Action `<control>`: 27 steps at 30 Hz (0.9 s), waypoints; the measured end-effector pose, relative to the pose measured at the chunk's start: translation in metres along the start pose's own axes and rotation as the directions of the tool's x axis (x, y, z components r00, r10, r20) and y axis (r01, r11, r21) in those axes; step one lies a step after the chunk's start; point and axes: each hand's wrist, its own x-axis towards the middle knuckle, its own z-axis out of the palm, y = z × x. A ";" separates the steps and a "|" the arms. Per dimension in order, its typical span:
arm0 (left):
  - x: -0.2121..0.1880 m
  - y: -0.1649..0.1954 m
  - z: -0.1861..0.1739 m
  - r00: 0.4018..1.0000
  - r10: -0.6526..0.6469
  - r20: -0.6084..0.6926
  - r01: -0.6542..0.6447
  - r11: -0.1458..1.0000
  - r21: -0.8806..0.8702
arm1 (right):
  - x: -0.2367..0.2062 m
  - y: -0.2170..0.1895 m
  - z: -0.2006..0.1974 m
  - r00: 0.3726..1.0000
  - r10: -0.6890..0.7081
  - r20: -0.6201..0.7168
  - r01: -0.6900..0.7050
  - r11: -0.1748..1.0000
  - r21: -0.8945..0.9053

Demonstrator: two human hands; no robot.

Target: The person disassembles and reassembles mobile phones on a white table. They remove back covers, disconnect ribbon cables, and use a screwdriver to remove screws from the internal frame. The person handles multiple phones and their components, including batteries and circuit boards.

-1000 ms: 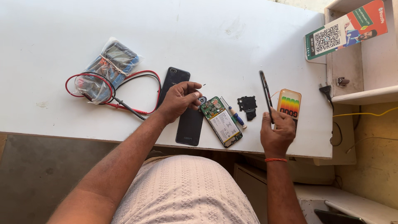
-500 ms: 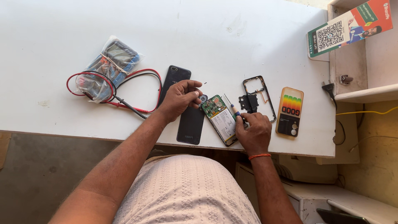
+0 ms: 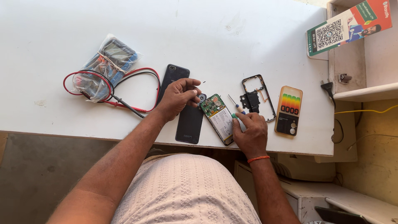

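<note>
Resting on the near edge of the white table (image 3: 124, 25), the opened phone (image 3: 219, 118) lies face down with its green circuit board and pale battery showing. The right hand (image 3: 250, 135) presses on its lower right side, fingers curled, fingertips by a small screwdriver (image 3: 235, 105); whether they grip it I cannot tell. The left hand (image 3: 178, 97) sits just left of the phone, fingers bent and pinched around a small dark round part (image 3: 202, 97). A black phone (image 3: 182, 103) lies under that hand. A black frame (image 3: 259, 97) and a colourful back cover (image 3: 289, 110) lie to the right
</note>
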 end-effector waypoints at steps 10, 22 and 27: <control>-0.002 0.004 0.003 1.000 -0.013 0.002 0.013 1.000 0.003 | 0.006 -0.017 0.000 0.998 -0.021 0.058 0.027 0.994 -0.108; -0.010 0.004 0.015 0.989 0.144 0.026 -0.143 0.916 0.376 | 0.009 -0.027 0.000 0.991 0.100 0.091 -0.105 0.993 0.049; -0.016 0.005 0.021 0.960 0.267 0.082 -0.258 0.736 0.625 | 0.001 -0.030 -0.003 0.983 0.155 0.099 -0.169 0.972 0.163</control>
